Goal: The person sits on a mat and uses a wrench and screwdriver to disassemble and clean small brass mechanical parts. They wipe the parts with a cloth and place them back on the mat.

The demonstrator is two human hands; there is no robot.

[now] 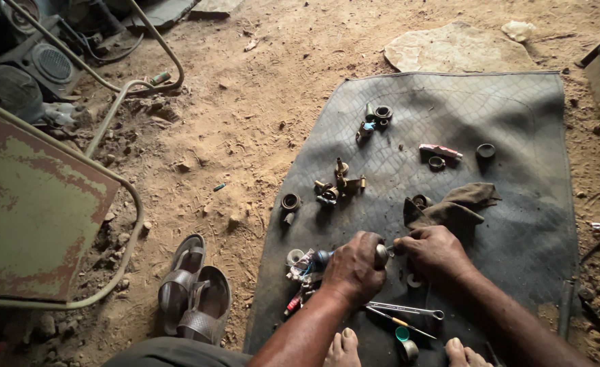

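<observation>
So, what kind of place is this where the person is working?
Probably an informal repair spot on open ground, not a fitted workshop. The floor is bare dirt, small metal fittings lie spread on a dark rubber mat, and a rusty green metal panel and machine parts stand to the left.

Head-worn view, steeply downward, close.

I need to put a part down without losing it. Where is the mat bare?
Bare: the mat's right side past the rag, and its far strip beyond the fittings. Crowded: around both hands and the centre.
</observation>
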